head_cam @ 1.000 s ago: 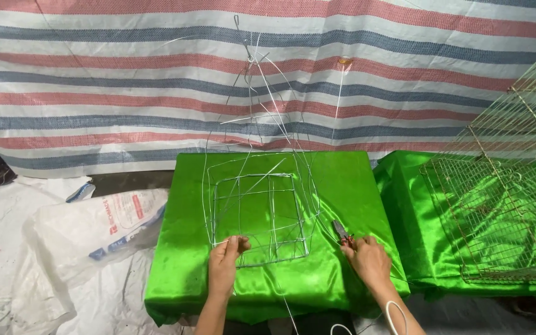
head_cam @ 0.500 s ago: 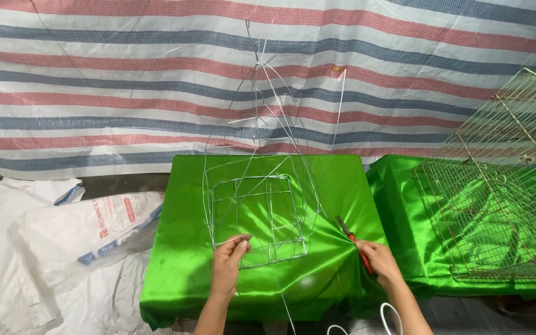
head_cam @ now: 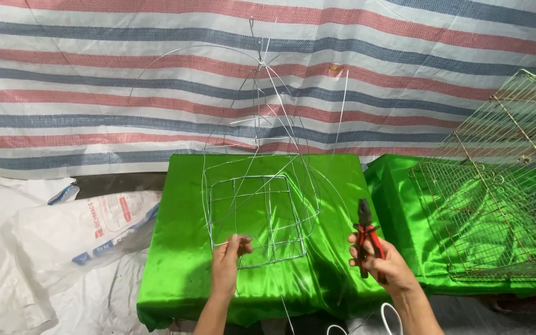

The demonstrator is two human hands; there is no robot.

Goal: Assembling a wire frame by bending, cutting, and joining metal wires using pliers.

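Your left hand [head_cam: 227, 260] pinches the near edge of the wire frame [head_cam: 255, 214], which stands on the green cloth-covered table [head_cam: 175, 273]; your right hand [head_cam: 383, 263] is closed round red-handled pliers [head_cam: 365, 232], tips up; the frame looks light, springy and easily bent, so grip it at a joint, not mid-strand; loose wire ends rise at the far side and could snag; a wire-mesh cage [head_cam: 497, 198] sits to the right, white sacks [head_cam: 75, 232] to the left.

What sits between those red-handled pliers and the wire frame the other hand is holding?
Nothing visible. The pliers in the right hand are raised over bare green cloth, apart from the wire frame that the left hand pinches.
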